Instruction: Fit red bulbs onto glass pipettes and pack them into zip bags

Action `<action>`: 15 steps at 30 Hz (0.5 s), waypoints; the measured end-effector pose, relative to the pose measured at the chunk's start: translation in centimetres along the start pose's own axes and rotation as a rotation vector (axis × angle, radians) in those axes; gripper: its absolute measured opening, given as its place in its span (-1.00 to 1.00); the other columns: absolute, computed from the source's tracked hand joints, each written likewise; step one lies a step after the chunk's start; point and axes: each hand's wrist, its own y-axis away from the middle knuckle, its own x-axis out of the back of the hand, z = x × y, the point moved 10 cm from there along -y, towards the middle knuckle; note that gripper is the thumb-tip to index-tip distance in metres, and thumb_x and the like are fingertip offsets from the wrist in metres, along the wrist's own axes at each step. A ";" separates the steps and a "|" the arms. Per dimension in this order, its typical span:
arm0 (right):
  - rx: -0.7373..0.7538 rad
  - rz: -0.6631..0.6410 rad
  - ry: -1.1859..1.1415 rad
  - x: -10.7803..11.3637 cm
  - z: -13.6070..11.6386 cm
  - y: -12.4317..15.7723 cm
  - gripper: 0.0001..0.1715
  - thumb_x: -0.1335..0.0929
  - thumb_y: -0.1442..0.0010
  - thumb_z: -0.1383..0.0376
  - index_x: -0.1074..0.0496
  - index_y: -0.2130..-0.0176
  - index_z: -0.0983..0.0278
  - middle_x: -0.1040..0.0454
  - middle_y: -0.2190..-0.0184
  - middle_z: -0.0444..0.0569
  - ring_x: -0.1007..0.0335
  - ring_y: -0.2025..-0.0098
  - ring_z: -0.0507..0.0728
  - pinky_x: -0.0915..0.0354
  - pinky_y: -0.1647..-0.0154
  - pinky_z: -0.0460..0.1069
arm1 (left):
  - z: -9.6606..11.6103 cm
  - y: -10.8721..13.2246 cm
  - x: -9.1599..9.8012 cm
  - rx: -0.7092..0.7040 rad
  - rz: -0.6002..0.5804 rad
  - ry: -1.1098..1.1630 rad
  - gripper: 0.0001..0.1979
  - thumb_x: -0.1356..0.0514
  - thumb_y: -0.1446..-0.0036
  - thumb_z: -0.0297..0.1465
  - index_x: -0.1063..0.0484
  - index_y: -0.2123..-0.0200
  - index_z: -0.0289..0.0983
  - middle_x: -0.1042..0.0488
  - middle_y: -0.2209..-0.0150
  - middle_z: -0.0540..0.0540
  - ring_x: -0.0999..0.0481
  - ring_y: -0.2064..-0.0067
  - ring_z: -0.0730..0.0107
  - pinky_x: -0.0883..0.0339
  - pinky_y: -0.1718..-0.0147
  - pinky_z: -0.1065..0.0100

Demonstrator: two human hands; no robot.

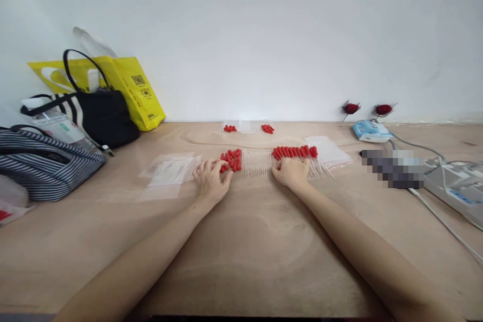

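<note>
At the edge of a pile of red rubber bulbs [234,160], my left hand [212,179] rests with thumb and forefinger apart, fingertips at the nearest bulbs. Thin clear tubes [256,162] lie side by side in a row between my hands. To their right is a row of droppers [296,151], each a clear tube with a red bulb on its far end. My right hand [290,173] is closed over the near side of this row, by the last loose tubes. Its fingertips are mostly hidden, so what they pinch does not show.
Clear zip bags lie left [169,176] and right [330,151]. Farther back are more red bulbs [230,129] on plastic. Bags [109,115] stand at left. A tissue pack [372,132], a blurred dark object [392,168] and a power strip [456,181] with cables are at right.
</note>
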 end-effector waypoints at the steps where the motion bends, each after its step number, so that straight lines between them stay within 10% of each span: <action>1: 0.002 -0.025 0.024 -0.1 -0.1 -0.1 -0.61 -0.18 -0.05 0.16 -0.48 0.40 0.34 -0.49 0.38 0.15 -0.34 0.26 0.24 0.09 0.15 0.15 | -0.3 -0.3 -0.1 0.012 0.003 -0.011 -0.80 -0.16 0.02 -0.30 -0.41 0.27 -0.18 -0.38 0.17 -0.13 -0.26 0.06 0.09 -0.02 0.06 0.06; 15: 0.188 0.055 0.101 1.5 -1.5 1.8 -0.66 -0.17 -0.11 0.31 -0.44 0.31 0.44 -0.46 0.31 0.24 -0.29 0.20 0.29 0.00 0.22 0.12 | -3.5 -5.9 -3.6 0.306 -0.174 -0.089 -0.70 -0.14 0.10 -0.10 -0.48 0.46 -0.19 -0.38 0.18 -0.21 -0.24 0.04 -0.04 -0.02 0.09 -0.02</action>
